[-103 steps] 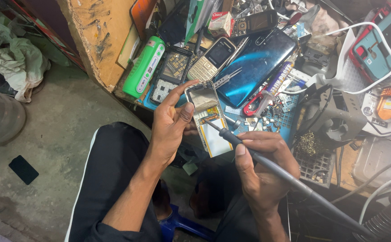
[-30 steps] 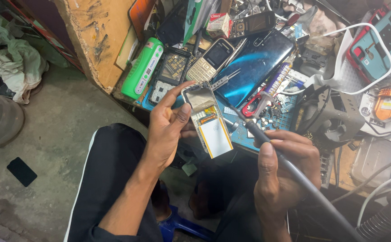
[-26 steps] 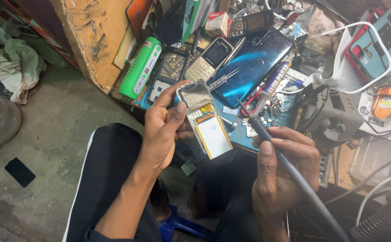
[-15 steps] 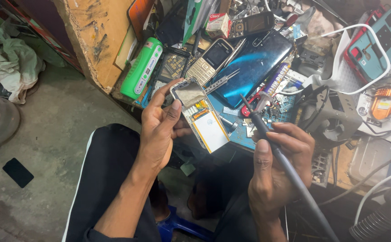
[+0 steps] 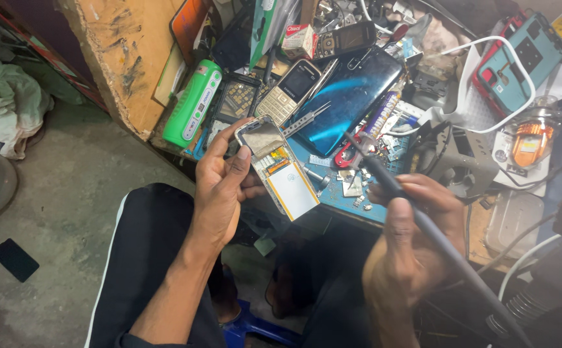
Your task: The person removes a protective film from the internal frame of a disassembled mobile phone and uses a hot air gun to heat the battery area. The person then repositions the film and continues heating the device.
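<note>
Pinched in the left hand (image 5: 219,187), an opened phone (image 5: 277,166) slants toward the right hand (image 5: 413,248), which clasps a soldering iron (image 5: 384,180) aimed up-left.

Opened small phone (image 5: 279,167), back cover off, white battery exposed, tilted, dark soldering iron (image 5: 409,206), tip up-left

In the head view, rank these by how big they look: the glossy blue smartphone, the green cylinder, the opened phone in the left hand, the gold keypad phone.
1. Glossy blue smartphone
2. Green cylinder and opened phone in the left hand: alike, and the phone is nearer the camera, so unranked
3. Gold keypad phone
</note>
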